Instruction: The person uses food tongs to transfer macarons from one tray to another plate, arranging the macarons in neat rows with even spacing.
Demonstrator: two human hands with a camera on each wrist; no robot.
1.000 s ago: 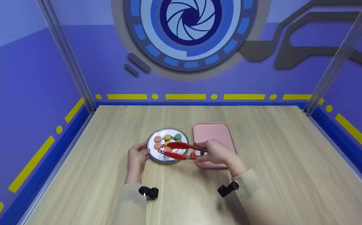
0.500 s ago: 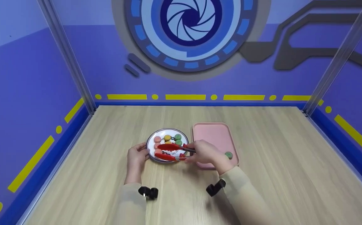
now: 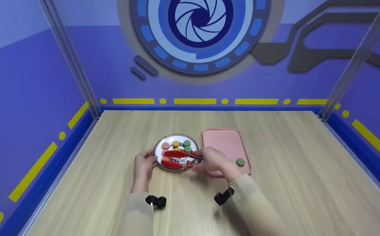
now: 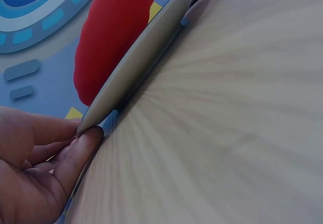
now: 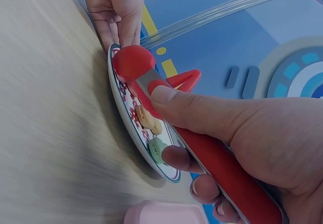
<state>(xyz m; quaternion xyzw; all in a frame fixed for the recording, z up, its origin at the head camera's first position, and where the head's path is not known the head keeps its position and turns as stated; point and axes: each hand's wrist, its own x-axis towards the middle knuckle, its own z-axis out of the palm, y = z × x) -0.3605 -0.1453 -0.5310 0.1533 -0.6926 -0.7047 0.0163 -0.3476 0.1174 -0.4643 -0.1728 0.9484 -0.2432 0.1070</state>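
Observation:
My left hand (image 3: 144, 165) pinches the left rim of a round white plate (image 3: 177, 136) between thumb and fingers, plainest in the left wrist view. On the plate lie several macarons: pink (image 3: 165, 146), yellow (image 3: 176, 144) and green (image 3: 186, 143). My right hand (image 3: 213, 159) grips red-tipped kitchen tongs (image 3: 176, 153), thumb on one arm and fingers on the other. Their two heads stand apart over the plate's front left, with a pink macaron partly hidden between them. A single green macaron (image 3: 240, 162) sits on the pink tray (image 3: 224, 139).
The tray stands just right of the plate, partly under my right forearm and hand. Both rest on a wooden table (image 3: 117, 144). Purple-blue walls (image 3: 88, 65) enclose the back and sides of the table.
My right hand and the tongs have shifted left across the plate toward the front-left pink macaron. The green macaron on the tray has come into sight. My left hand stays put.

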